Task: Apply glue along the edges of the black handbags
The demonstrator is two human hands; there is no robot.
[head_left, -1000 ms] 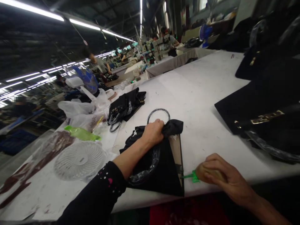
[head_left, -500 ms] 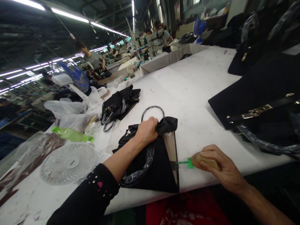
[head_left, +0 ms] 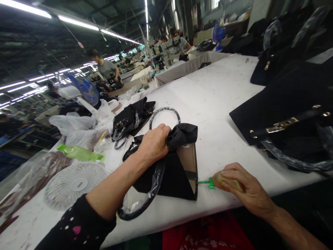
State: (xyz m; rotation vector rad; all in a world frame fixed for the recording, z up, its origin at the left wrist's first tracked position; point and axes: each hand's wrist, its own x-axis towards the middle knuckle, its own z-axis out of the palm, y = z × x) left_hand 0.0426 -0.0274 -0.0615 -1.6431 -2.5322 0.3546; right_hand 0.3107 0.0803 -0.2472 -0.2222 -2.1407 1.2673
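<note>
My left hand [head_left: 154, 140] is closed on the bunched black lining of a black handbag [head_left: 161, 180], which lies on the white table. The bag's plastic-wrapped handles [head_left: 156, 180] loop out on both sides of that arm. Beyond the lining, a beige inner panel [head_left: 187, 158] with a dark strip is exposed at the bag's right end. My right hand [head_left: 238, 182] grips a yellowish glue bottle [head_left: 226, 181] with a green nozzle [head_left: 208, 182]. The nozzle's tip points left, at the bag's right edge near the dark strip; whether it touches cannot be made out.
A white fan [head_left: 75, 185], a green bottle-like packet [head_left: 80, 152] and plastic bags [head_left: 78, 128] lie to the left. Folded black bags [head_left: 132, 116] sit behind. Finished-looking black handbags [head_left: 283, 104] stand at right. A co-worker [head_left: 106, 69] is in the background.
My left hand has shifted left and slightly up with the lining, exposing more of the beige panel. The near handle has swung left and down. My right hand has hardly moved.
</note>
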